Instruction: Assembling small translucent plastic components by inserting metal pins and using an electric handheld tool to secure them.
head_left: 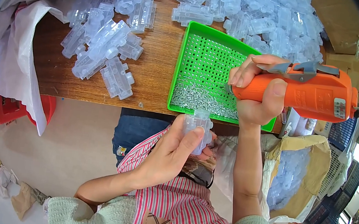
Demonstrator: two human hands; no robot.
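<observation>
My left hand (173, 150) is closed around a clear plastic housing (198, 126), held just off the table's front edge. In my right hand (263, 89) is an orange electric screwdriver (314, 96) with a grey lever, lying sideways with its tip end over the tray; the tip itself is hidden behind my fingers. Below the tool sits a green perforated tray (176, 77), with small silver screws (199, 99) heaped along its near side. The housing is close to the tray's near rim.
More clear housings (106, 46) lie piled on the wooden table (163, 32) at left, and a large heap (266, 14) covers the back. A white sack (26, 58) hangs over the left edge. At right stands an open bag (289, 178) of clear parts. A red stool (23, 111) is lower left.
</observation>
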